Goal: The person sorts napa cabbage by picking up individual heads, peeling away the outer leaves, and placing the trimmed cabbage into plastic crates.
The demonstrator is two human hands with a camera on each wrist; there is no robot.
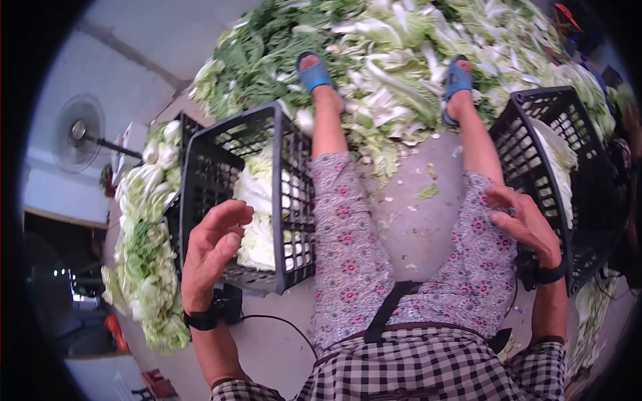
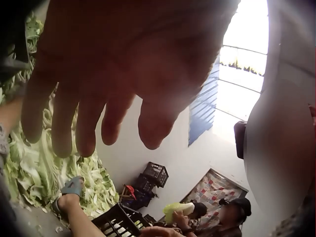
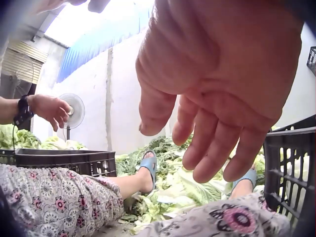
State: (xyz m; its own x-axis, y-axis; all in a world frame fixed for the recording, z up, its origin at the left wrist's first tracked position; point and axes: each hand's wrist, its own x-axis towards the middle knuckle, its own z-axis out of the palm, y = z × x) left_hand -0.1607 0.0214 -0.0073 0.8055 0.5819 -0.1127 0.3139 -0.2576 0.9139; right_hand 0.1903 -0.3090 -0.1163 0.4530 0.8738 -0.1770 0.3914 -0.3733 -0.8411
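In the head view the left hand (image 1: 215, 246) hovers beside a black crate (image 1: 279, 194) that holds pale cabbages (image 1: 257, 242). Its fingers are bent loosely and nothing lies in them. The right hand (image 1: 528, 224) is held over the right thigh, next to another black crate (image 1: 535, 150) with a cabbage (image 1: 556, 160) inside. Both wrist views show relaxed, slightly spread fingers: the left hand (image 2: 113, 64) and the right hand (image 3: 217, 89) are empty.
Loose cabbage leaves (image 1: 394, 73) are heaped around the sandalled feet. Whole cabbages (image 1: 150, 281) are piled at the left, near a fan (image 1: 79, 131). A cable (image 1: 281, 317) hangs by the left wrist. Other people (image 2: 229, 217) sit near stacked crates (image 2: 154, 174).
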